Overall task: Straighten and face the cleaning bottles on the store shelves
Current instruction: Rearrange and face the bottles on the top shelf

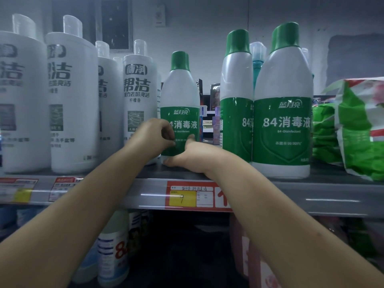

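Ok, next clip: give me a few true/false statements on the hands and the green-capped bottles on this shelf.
1. Both hands are on the small green-capped bottle. True: the left hand and right hand meet at its lower label.
2. That bottle stands further back than the front large green-capped bottle. True.
3. The small bottle lies on its side. False: it stands upright.
4. The small bottle's label faces the back wall. False: it faces the camera.
5. The white bottles sit to the right of the green bag. False: they are at the left.
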Action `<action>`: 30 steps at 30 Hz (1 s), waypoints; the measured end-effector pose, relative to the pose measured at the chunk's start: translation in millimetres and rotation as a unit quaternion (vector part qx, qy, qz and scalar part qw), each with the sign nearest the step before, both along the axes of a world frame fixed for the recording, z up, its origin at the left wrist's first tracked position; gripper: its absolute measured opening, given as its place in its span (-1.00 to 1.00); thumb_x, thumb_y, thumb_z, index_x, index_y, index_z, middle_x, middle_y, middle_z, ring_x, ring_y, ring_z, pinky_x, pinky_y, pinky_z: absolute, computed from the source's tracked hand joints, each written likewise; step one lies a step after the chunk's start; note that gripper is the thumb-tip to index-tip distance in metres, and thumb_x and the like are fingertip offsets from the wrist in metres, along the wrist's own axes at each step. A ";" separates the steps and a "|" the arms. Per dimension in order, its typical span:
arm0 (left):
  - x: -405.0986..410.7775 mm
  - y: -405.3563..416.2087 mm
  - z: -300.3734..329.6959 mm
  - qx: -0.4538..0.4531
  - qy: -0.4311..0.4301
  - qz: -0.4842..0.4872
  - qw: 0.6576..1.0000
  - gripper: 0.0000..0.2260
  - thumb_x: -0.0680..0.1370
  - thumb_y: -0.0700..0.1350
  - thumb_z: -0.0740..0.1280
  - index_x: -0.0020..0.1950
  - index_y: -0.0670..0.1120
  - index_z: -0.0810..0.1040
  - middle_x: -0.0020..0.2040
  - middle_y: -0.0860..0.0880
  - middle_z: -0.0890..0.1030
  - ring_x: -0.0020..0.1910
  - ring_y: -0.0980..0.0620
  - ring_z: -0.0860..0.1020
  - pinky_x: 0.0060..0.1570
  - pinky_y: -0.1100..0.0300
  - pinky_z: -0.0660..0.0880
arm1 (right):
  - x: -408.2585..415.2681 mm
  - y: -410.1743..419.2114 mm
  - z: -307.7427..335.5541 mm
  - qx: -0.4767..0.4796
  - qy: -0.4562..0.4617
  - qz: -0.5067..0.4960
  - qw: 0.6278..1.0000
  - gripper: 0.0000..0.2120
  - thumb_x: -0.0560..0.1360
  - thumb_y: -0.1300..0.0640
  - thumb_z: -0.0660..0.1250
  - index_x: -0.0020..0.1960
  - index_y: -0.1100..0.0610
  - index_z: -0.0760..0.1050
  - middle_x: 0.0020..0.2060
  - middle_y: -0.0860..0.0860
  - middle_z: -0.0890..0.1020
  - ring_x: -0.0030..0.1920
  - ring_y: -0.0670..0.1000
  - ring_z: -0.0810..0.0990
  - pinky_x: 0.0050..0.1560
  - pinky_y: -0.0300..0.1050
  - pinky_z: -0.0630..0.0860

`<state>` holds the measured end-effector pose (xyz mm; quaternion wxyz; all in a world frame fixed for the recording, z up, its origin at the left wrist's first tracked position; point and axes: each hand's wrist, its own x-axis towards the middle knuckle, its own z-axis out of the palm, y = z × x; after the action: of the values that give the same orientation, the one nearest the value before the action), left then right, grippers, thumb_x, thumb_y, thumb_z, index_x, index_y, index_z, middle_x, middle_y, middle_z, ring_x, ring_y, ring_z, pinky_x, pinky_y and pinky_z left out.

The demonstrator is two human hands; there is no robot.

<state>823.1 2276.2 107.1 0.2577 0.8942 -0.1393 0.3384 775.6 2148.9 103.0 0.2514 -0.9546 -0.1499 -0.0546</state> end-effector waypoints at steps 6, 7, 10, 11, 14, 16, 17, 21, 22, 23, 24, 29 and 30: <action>-1.4 -4.4 1.6 0.040 0.069 0.014 0.997 -0.83 0.39 -0.20 0.45 -0.31 0.01 0.52 -0.31 0.12 0.51 -0.29 0.18 0.47 -0.34 0.34 0.38 | 1.9 1.0 3.1 -0.065 -0.020 0.001 0.998 -0.29 0.61 0.05 0.09 0.48 0.34 -0.29 0.38 0.22 0.35 0.33 0.16 0.37 0.12 -0.15 0.37; -1.6 -3.9 1.8 0.044 0.072 0.014 0.996 -0.84 0.39 -0.20 0.45 -0.30 0.01 0.53 -0.31 0.13 0.51 -0.30 0.20 0.46 -0.36 0.36 0.36 | 2.1 1.0 3.8 -0.071 -0.024 0.002 0.997 -0.34 0.62 0.09 0.06 0.48 0.34 -0.27 0.37 0.22 0.36 0.33 0.15 0.37 0.11 -0.15 0.37; -2.2 -2.7 2.4 0.055 0.078 0.018 0.995 -0.90 0.39 -0.19 0.45 -0.25 -0.01 0.57 -0.33 0.14 0.52 -0.32 0.22 0.46 -0.39 0.38 0.35 | 0.7 1.2 4.0 -0.080 -0.027 0.012 0.996 -0.37 0.63 0.08 0.05 0.49 0.34 -0.21 0.33 0.21 0.40 0.28 0.14 0.41 -0.02 -0.19 0.34; -2.2 -2.8 2.4 0.059 0.083 0.018 0.995 -0.91 0.39 -0.18 0.45 -0.23 -0.02 0.59 -0.33 0.14 0.52 -0.34 0.23 0.46 -0.42 0.40 0.35 | 0.5 1.1 3.9 -0.085 -0.025 0.015 0.996 -0.38 0.63 0.08 0.04 0.49 0.35 -0.20 0.33 0.21 0.40 0.28 0.14 0.41 -0.01 -0.18 0.35; -4.4 -5.8 2.3 0.072 0.110 0.015 0.991 -0.91 0.40 -0.20 0.42 -0.25 -0.01 0.59 -0.35 0.12 0.55 -0.40 0.26 0.48 -0.55 0.50 0.33 | -2.0 1.7 4.6 -0.095 -0.015 0.022 0.995 -0.49 0.62 0.18 0.03 0.48 0.36 -0.02 0.25 0.22 0.46 0.19 0.15 0.46 -0.02 -0.13 0.42; -5.0 -8.8 1.2 0.092 0.129 0.018 0.987 -0.90 0.41 -0.21 0.39 -0.23 -0.01 0.61 -0.31 0.08 0.58 -0.32 0.16 0.53 -0.39 0.39 0.42 | -4.3 1.5 3.8 -0.088 -0.013 0.033 0.995 -0.64 0.59 0.20 0.08 0.37 0.25 0.27 0.01 0.15 0.54 -0.09 0.08 0.50 -0.27 -0.16 0.38; -5.6 -10.4 0.6 0.103 0.140 0.022 0.985 -0.89 0.42 -0.22 0.37 -0.21 0.00 0.61 -0.28 0.06 0.59 -0.25 0.09 0.56 -0.28 0.31 0.45 | -5.2 1.2 3.1 -0.081 -0.015 0.033 0.996 -0.75 0.57 0.21 0.10 0.23 0.20 0.38 -0.15 0.09 0.51 -0.23 0.02 0.45 -0.36 -0.20 0.33; -5.1 -13.4 -0.8 0.103 0.155 0.023 0.982 -0.86 0.43 -0.24 0.36 -0.11 -0.01 0.61 -0.25 0.08 0.55 -0.14 0.02 0.54 -0.13 0.20 0.42 | -7.6 2.2 2.2 -0.067 -0.018 0.025 0.997 -0.95 0.54 0.23 0.12 -0.03 0.17 0.35 -0.32 0.03 0.38 -0.35 -0.06 0.35 -0.42 -0.22 0.27; -4.5 -13.6 -1.2 0.101 0.156 0.022 0.982 -0.85 0.44 -0.24 0.36 -0.07 -0.03 0.61 -0.23 0.07 0.54 -0.13 0.02 0.53 -0.12 0.20 0.41 | -7.7 2.3 2.4 -0.066 -0.018 0.027 0.997 -0.95 0.54 0.23 0.12 -0.03 0.17 0.35 -0.32 0.03 0.38 -0.34 -0.06 0.35 -0.42 -0.23 0.28; -4.2 -14.0 -1.5 0.101 0.156 0.023 0.982 -0.84 0.45 -0.24 0.35 -0.03 -0.05 0.62 -0.21 0.06 0.54 -0.13 0.03 0.52 -0.11 0.20 0.41 | -7.2 2.2 2.5 -0.065 -0.018 0.029 0.997 -0.95 0.54 0.23 0.12 -0.02 0.17 0.35 -0.32 0.03 0.38 -0.34 -0.06 0.35 -0.41 -0.23 0.28; -4.0 -14.2 -1.9 0.103 0.155 0.024 0.982 -0.83 0.45 -0.25 0.34 -0.01 -0.07 0.62 -0.20 0.06 0.53 -0.12 0.03 0.51 -0.10 0.20 0.41 | -7.2 2.3 2.6 -0.064 -0.016 0.032 0.997 -0.94 0.54 0.23 0.12 -0.02 0.17 0.36 -0.32 0.03 0.38 -0.34 -0.06 0.35 -0.41 -0.23 0.28; -4.7 -15.7 -2.8 0.122 0.147 0.030 0.981 -0.81 0.48 -0.25 0.31 0.05 -0.10 0.59 -0.18 0.05 0.49 -0.11 0.04 0.47 -0.10 0.20 0.38 | -11.3 3.1 3.7 -0.087 -0.013 0.043 0.995 -0.73 0.56 0.20 0.12 0.23 0.21 0.41 -0.29 0.02 0.39 -0.26 -0.01 0.39 -0.38 -0.26 0.28; -5.0 -15.9 -2.8 0.126 0.148 0.030 0.980 -0.81 0.48 -0.25 0.30 0.06 -0.10 0.59 -0.16 0.04 0.49 -0.10 0.03 0.47 -0.10 0.20 0.37 | -12.6 3.3 4.0 -0.097 -0.011 0.046 0.994 -0.70 0.57 0.19 0.12 0.27 0.22 0.38 -0.21 0.05 0.44 -0.18 0.03 0.42 -0.36 -0.26 0.28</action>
<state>818.2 2260.3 104.3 0.1506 0.9636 -0.1142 0.1893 763.0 2152.2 107.0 0.1582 -0.9660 -0.2008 -0.0391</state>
